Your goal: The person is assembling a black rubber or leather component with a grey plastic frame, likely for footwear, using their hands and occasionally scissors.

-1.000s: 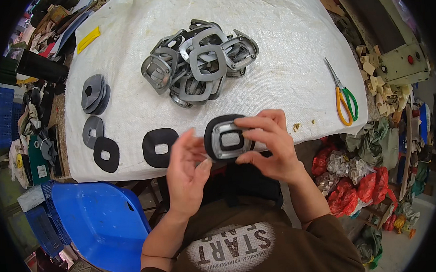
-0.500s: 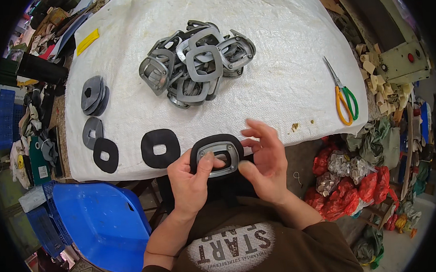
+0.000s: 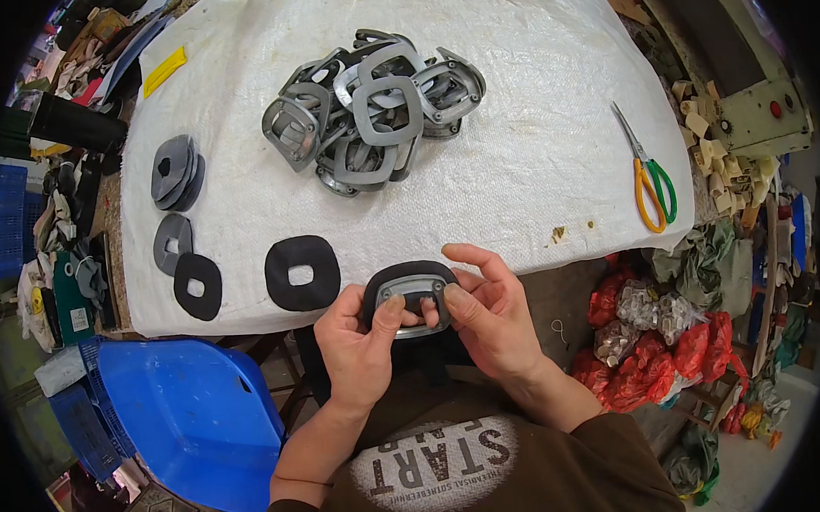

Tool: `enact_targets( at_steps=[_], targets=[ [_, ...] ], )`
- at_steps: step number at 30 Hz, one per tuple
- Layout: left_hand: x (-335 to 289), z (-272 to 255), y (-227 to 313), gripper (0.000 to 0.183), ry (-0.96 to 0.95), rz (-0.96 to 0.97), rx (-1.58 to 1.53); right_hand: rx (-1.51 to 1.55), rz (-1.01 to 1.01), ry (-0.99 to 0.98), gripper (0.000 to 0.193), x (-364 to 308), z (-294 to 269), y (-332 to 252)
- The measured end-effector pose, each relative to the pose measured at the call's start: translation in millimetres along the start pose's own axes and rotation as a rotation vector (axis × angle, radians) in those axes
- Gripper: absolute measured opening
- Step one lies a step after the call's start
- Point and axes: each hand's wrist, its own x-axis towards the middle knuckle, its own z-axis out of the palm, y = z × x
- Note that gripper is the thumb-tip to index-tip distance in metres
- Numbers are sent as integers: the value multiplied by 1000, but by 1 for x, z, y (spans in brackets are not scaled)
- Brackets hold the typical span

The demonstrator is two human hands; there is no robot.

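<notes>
Just off the table's near edge, a grey metal frame (image 3: 413,286) with rounded corners sits against a black fabric piece (image 3: 372,292) that shows around its rim. My left hand (image 3: 359,336) grips its left side, thumb on the metal. On the right side, the thumb of my right hand (image 3: 495,316) presses the frame; its index finger sticks out, and other fingers are behind. Fingertips show through the central opening. To the left lie two black rounded squares with square holes, one nearer (image 3: 303,273) and one farther left (image 3: 197,287).
A pile of grey metal frames (image 3: 387,111) lies mid-table on a white woven sheet (image 3: 552,158). Grey pads (image 3: 177,173) are stacked at left, a yellow packet (image 3: 164,72) beyond. Scissors (image 3: 645,172) lie right. A blue tub (image 3: 193,421) stands lower left, red bags (image 3: 635,370) lower right.
My right hand has closed in, its thumb now pressing on the frame's right side. The frame and black fabric piece have tilted slightly, and my left hand keeps its hold.
</notes>
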Motion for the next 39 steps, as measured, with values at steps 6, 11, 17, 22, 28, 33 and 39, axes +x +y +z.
enact_targets(
  at_steps=[6,11,17,22,28,33,39],
  targets=[
    [0,-1,2,15,-5,-88,-54,247,106,-85,44,-3,-4,2],
    [-1,0,1,14,-41,-111,-94,431,276,-199,52,0,-11,-2],
    [-2,3,5,13,-46,-146,-98,547,287,-115,54,-2,-1,-7],
    [-7,6,3,12,-102,-190,-111,621,351,-191,52,-2,-17,3],
    [-5,9,5,15,-96,-136,-34,510,341,-173,52,3,-16,-5],
    [-5,11,9,16,-48,-52,76,352,303,-15,51,-1,-9,-8],
    [-4,13,9,15,19,17,151,273,231,-30,54,-7,-12,-6]
  ],
)
